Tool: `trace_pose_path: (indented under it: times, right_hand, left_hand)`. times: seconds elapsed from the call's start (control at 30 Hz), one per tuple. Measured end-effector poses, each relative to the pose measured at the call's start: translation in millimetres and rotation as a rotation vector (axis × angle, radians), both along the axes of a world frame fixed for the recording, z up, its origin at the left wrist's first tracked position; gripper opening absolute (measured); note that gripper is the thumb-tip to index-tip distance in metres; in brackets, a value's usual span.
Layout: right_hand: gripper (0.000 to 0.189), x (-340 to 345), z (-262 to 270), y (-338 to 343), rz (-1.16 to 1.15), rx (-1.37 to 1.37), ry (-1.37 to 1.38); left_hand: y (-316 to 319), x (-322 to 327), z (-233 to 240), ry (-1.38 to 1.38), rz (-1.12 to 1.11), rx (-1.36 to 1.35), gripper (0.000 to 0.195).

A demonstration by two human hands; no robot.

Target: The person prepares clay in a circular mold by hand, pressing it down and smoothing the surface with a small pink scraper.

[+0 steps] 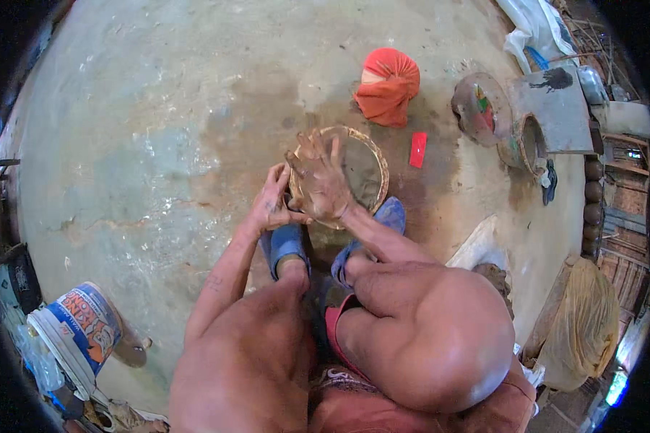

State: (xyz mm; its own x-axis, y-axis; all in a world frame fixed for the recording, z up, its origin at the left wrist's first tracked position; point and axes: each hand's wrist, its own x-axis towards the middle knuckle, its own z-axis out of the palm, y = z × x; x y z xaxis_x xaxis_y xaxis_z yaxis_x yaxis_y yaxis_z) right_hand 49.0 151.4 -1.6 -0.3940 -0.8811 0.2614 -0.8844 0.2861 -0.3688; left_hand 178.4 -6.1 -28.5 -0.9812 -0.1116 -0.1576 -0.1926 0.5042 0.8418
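Note:
A round ring or shallow basin (pixel 383 162) with a pale, worn rim lies on the floor in front of my feet. Its inside looks grey-brown and smooth; whether it has a bottom is unclear. My right hand (pixel 322 181) is raised over its left half, palm turned up, fingers spread and smeared with wet clay or mud. Against the rim's left side is my left hand (pixel 273 203), fingers curved at the edge and thumb pointing right below my right palm. Whether it grips the rim is hidden. Blue shoes (pixel 287 246) on my feet flank the near side.
Beyond the ring sit a red cloth-covered round bundle (pixel 387 86) and a flat red piece (pixel 418 150). To the right are a round container (pixel 525 143), a grey board (pixel 552 108) and a cloth-draped object (pixel 579 325). A paint bucket (pixel 81 330) lies tilted at lower left.

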Motion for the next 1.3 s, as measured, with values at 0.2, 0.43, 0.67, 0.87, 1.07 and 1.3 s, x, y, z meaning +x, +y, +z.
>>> trace_pose_path:
  times: [0.2, 0.43, 0.67, 0.87, 1.07, 1.3]
  right_hand:
    - [0.1, -25, -28, 17, -0.112, -0.037, -0.099]
    - [0.104, -59, -20, 27, -0.121, 0.16, 0.039]
    - [0.105, -82, -21, 23, -0.172, -0.014, -0.025]
    - [0.102, -86, -1, 33, -0.378, -0.025, 0.071]
    - [0.069, -97, -23, 31, -0.47, 0.14, -0.067]
    - [0.092, -108, -21, 1, -0.426, 0.232, 0.055]
  left_hand:
    - [1, -12, 2, 0.052, -0.022, 0.051, 0.15]
    - [0, -11, 6, 0.042, 0.002, 0.108, 0.146]
    - [4, -20, 6, 0.048, -0.006, 0.053, 0.144]
    - [3, -1, 5, -0.026, -0.005, 0.021, 0.142]
    - [-2, -6, 1, -0.022, 0.004, 0.049, 0.142]
    - [5, -11, 3, -0.021, 0.029, 0.093, 0.145]
